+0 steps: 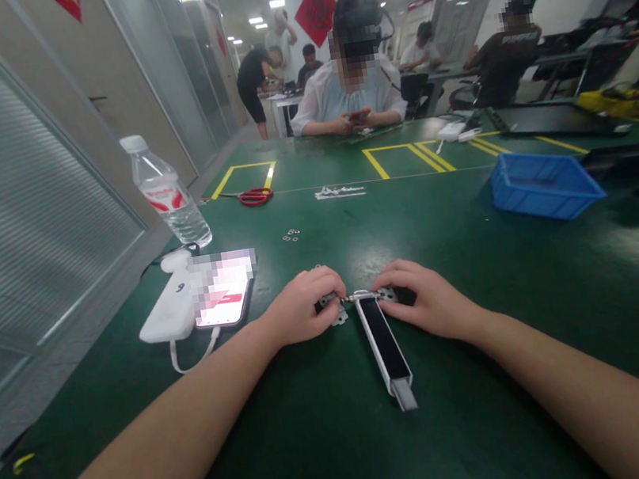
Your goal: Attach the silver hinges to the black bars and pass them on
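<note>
A long white device with a black face [385, 339] lies on the green table [473, 425], its grey tab pointing toward me. At its far end, a thin metal rod with small metal brackets runs crosswise. My left hand [311, 305] has its fingers closed around the bracket [327, 300] on the left. My right hand [424, 296] pinches the bracket [388, 294] on the right, beside the device's top. Another small metal piece [340, 317] lies just below my left fingertips.
Left are a water bottle [167, 194], a white power bank [167, 306] and a cabled phone [224, 290]. Farther out lie small rings [291, 236], metal strips [340, 192] and red scissors [256, 197]. A blue bin [545, 186] stands right; a person [355, 94] sits opposite.
</note>
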The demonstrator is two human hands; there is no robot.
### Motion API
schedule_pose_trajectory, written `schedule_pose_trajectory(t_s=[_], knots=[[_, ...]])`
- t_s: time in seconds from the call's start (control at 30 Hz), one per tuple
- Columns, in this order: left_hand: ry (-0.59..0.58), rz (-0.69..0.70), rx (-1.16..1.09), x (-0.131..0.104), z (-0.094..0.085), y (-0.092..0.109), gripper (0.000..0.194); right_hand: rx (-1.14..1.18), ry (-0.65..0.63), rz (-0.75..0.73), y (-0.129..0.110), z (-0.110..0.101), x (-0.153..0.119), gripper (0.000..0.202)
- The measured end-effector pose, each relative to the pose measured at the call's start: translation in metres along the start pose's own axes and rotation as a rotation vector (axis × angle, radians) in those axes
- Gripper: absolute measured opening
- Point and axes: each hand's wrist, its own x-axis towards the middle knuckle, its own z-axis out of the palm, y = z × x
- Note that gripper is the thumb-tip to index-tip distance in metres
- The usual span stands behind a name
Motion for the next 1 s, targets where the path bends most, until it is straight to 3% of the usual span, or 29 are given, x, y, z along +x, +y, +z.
schedule_pose_trajectory(t_s=[0.23, 0.7, 1.0], knots=[[0.039, 0.015, -0.031, 0.0005, 0.002, -0.0018, 0.013, -0.004, 0.001, 0.001, -0.0004, 0.0, 0.0002, 0.014], [0.038, -0.105, 0.017, 0.0009, 0.0035, -0.0037, 0.005, -0.01, -0.008, 0.008, -0.0002, -0.0002, 0.0004, 0.013], [0.008, -0.051, -0.04, 0.0016, 0.001, -0.0012, 0.004, -0.019, -0.009, 0.005, -0.0028, -0.0014, 0.0012, 0.013]])
